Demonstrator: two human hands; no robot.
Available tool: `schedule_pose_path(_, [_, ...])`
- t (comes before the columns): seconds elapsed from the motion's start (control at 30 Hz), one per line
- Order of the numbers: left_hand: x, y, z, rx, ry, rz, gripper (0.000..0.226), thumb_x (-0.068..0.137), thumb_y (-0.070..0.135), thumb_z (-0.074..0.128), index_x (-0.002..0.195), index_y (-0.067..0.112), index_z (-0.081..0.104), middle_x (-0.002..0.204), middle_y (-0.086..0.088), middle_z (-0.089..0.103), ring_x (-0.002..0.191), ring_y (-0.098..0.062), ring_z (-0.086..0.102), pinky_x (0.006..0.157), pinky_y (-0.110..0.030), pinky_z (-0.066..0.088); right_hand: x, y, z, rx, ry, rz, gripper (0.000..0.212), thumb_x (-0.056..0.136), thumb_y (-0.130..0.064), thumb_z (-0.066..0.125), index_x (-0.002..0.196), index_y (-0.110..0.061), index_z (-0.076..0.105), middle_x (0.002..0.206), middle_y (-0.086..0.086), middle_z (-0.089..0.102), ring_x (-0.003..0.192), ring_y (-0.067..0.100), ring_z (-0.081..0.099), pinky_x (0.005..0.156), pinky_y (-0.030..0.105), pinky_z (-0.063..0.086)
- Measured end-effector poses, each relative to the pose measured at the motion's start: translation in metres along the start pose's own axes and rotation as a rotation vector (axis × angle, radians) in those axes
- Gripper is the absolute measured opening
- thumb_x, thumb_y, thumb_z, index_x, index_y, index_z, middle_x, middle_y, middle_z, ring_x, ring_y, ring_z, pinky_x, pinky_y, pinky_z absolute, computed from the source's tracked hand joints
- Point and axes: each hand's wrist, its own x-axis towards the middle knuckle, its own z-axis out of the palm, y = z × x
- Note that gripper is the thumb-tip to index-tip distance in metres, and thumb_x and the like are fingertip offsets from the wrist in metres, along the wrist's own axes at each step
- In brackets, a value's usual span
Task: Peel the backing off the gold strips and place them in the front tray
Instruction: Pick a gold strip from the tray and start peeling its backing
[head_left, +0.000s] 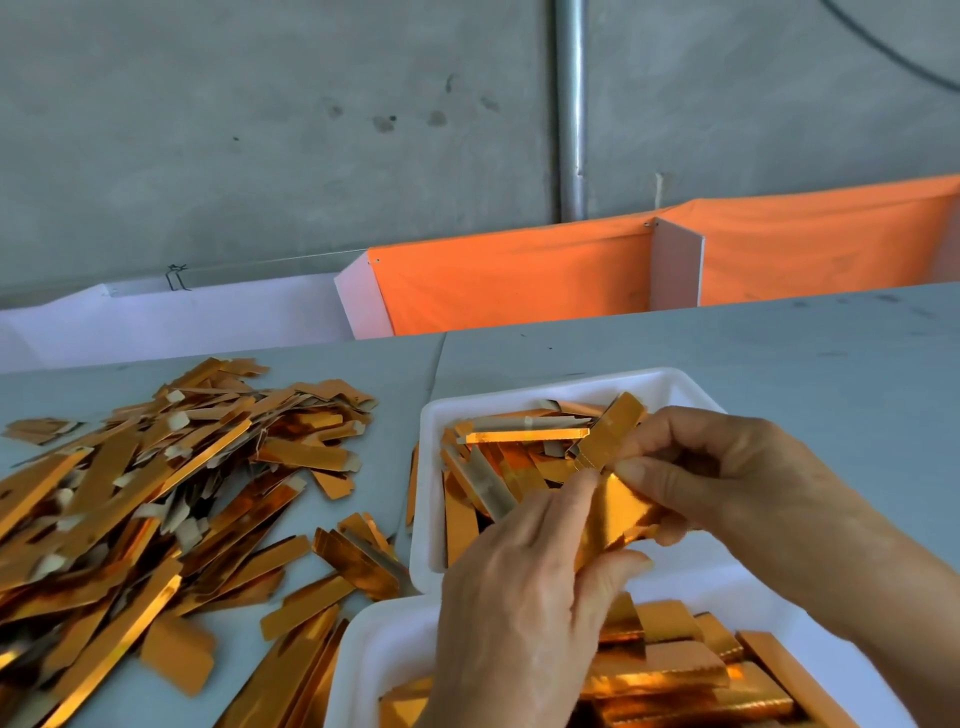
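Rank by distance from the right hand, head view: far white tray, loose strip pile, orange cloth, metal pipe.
From the right hand:
1. far white tray, directly under it
2. orange cloth, behind, at the table's back edge
3. loose strip pile, far left on the table
4. metal pipe, up the back wall

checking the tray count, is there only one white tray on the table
No, two white plastic trays hold gold foil strips: a far tray behind the hands and a near tray at the bottom edge.

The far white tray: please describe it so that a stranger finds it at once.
On the grey table, right of the big loose heap of gold strips, two white plastic trays lie. The far white tray sits beyond both hands, its strips lying jumbled; the near tray holds neat stacked ones.
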Motion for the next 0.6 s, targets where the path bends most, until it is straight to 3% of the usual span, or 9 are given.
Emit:
schedule_pose_path(0.17, [-0.004,-0.010,0.004,-0.223,0.000,-0.158,0.047,0.076,0.077,0.034,0.119,0.059,0.029,0.103,0.039,0.048,0.097,0.004,0.051,0.077,-0.011,0.043,0.001,0.006,-0.010,0.300,-0.131,0.090,0.017,0.079,-0.028,0.062,0.088,-0.020,0.074,0.088,0.008,0.071,0.076,0.021,0.071,0.066,0.021,0.056])
schedule_pose_path(0.23, [-0.005,-0.013,0.004,-0.295,-0.015,-0.173,0.045,0.070,0.080,0.033,0.113,0.065,0.034,0.100,0.037,0.053,0.100,0.008,0.050,0.078,-0.006,0.038,0.002,0.008,-0.014,0.340,-0.154,0.096,0.016,0.073,-0.027,0.065,0.085,-0.019,0.073,0.080,0.009,0.069,0.069,0.017,0.067,0.061,0.020,0.054])
schedule_pose_path(0.33, [-0.004,-0.014,0.001,-0.430,-0.018,-0.170,0.040,0.073,0.073,0.042,0.110,0.059,0.044,0.101,0.029,0.062,0.100,0.012,0.054,0.078,0.000,0.037,0.003,0.010,-0.016,0.315,-0.197,0.072,0.016,0.069,-0.028,0.067,0.081,-0.018,0.072,0.073,0.007,0.066,0.063,0.014,0.064,0.058,0.019,0.052])
schedule_pose_path(0.43, [-0.003,-0.015,-0.002,-0.502,-0.011,-0.160,0.035,0.075,0.065,0.048,0.109,0.057,0.050,0.101,0.029,0.062,0.099,0.009,0.056,0.076,-0.001,0.038,0.003,0.011,-0.018,0.308,-0.241,0.021,0.012,0.077,-0.027,0.075,0.083,-0.018,0.071,0.077,0.006,0.067,0.069,0.016,0.066,0.062,0.021,0.053])
schedule_pose_path(0.6, [-0.004,-0.017,-0.004,-0.532,-0.015,-0.169,0.034,0.077,0.057,0.056,0.110,0.060,0.050,0.101,0.030,0.063,0.101,0.008,0.057,0.077,-0.003,0.041,-0.001,0.005,-0.025,0.237,-0.365,-0.053,0.038,0.065,-0.041,0.081,0.094,-0.021,0.067,0.090,0.014,0.067,0.081,0.024,0.066,0.071,0.025,0.053])
